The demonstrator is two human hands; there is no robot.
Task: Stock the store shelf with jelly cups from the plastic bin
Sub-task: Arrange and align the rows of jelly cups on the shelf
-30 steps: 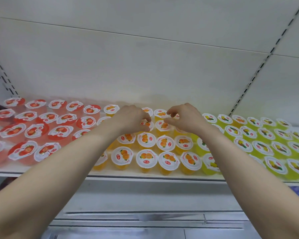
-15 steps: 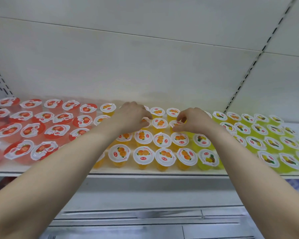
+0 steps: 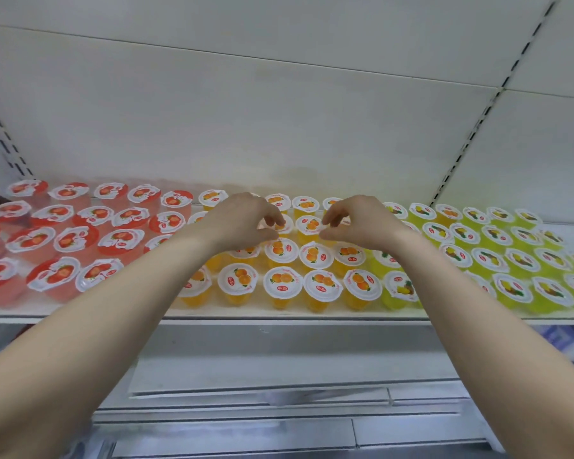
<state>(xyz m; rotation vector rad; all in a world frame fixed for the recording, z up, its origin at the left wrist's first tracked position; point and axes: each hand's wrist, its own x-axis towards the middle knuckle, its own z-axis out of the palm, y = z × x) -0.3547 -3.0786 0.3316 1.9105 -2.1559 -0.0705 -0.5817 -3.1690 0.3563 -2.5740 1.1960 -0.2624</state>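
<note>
- Compared with the earlier frame, both hands have shifted only a little and are still over the same orange block.
- Left of frame: red jelly cups (image 3: pixel 67 240) stand in rows on the shelf (image 3: pixel 279 314), well apart from the hands.
- Centre: the left hand (image 3: pixel 242 220) has its fingers (image 3: pixel 272 220) curled down at a lid of the orange jelly cups (image 3: pixel 282 281). I cannot tell whether they pinch it.
- Right hand (image 3: pixel 358 223): also curled beside a neighbouring lid, and the grip is unclear.
- These cups look light and thin-walled, with a film lid that dents easily, so the rim is the best place to hold.
- Right: yellow-green jelly cups (image 3: pixel 517 260) are packed close, which leaves little room for fingers.
- The plastic bin is out of view.
</note>
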